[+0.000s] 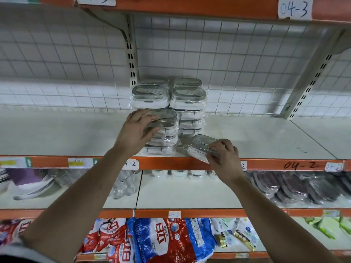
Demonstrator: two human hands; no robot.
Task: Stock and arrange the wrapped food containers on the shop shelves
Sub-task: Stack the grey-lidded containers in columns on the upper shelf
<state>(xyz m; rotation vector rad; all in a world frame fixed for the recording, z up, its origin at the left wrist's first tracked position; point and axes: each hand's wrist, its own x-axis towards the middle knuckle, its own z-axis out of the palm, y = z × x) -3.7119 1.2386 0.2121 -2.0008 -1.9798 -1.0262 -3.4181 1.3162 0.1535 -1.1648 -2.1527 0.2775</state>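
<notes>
Two curled-finger grips: left hand on top container, right hand on tilted container at shelf's front edge (film probably slick); might slip off.

One wide-angle camera, worn on the head, faces a white shelf board with an orange front edge head-on from close by, tilted slightly downward. A white wire-grid back panel fills the upper half. Stacked plastic-wrapped white food containers with grey lids sit mid-frame. The bare left forearm and right forearm enter from the bottom corners. Straight lines bow near the borders.
</notes>
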